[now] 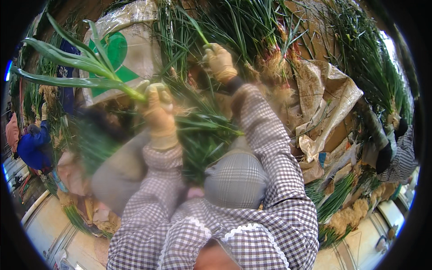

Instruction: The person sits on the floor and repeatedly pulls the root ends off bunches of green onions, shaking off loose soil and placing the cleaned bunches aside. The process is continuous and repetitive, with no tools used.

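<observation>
My left hand [158, 106], in a pale glove, is closed around a green onion [111, 81]. Its broad leaves fan out to the left, and thin roots show on the other side of the fist. Higher up and to the right, my gloved right hand [220, 62] grips a narrow green onion leaf [197, 28] that points up and left. Its lower end is hidden in the fist. More green onion leaves [206, 131] lie between my forearms, over my lap, partly blurred.
A white plastic sack [140, 57] with green print lies beyond my left hand. Onions with reddish bulbs and roots [275, 60] and a crumpled woven sack [320, 84] lie right. One person in blue [33, 146] is far left; another in checked sleeves [401, 155] is far right.
</observation>
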Demonstrator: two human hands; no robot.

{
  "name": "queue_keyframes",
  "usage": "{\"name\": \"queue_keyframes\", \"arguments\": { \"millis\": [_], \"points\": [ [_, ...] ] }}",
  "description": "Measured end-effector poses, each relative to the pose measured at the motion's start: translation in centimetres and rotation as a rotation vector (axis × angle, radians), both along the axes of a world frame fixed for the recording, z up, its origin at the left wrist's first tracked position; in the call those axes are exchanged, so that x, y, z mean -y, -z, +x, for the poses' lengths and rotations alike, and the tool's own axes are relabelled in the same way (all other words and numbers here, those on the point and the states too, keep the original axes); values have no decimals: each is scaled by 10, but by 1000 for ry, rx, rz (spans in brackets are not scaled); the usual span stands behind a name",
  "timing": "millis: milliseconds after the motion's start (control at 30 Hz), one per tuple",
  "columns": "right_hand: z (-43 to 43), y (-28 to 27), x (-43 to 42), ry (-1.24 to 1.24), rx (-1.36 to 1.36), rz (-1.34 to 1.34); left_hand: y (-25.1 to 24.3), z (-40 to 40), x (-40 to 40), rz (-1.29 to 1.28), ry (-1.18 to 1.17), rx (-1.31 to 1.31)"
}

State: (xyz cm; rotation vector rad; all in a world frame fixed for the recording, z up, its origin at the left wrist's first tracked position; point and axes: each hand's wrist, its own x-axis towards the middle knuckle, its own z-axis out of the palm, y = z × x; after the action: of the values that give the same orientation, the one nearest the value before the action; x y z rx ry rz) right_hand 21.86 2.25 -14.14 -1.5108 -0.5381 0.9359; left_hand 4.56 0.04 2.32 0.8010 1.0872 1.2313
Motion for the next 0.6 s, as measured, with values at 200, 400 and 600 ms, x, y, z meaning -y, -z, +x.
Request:
{"name": "queue_keyframes", "arguments": {
  "millis": [200, 400, 600],
  "points": [
    [-17, -51, 8, -541, 407, -111, 29, -15, -41, -45, -30, -322],
    [75, -24, 81, -51, 857, -845, 164, -67, -129, -55, 263, -1148],
    [74, 4, 88, -285, 602, -529, 218, -75, -139, -100, 394, -1179]
  ]
}}
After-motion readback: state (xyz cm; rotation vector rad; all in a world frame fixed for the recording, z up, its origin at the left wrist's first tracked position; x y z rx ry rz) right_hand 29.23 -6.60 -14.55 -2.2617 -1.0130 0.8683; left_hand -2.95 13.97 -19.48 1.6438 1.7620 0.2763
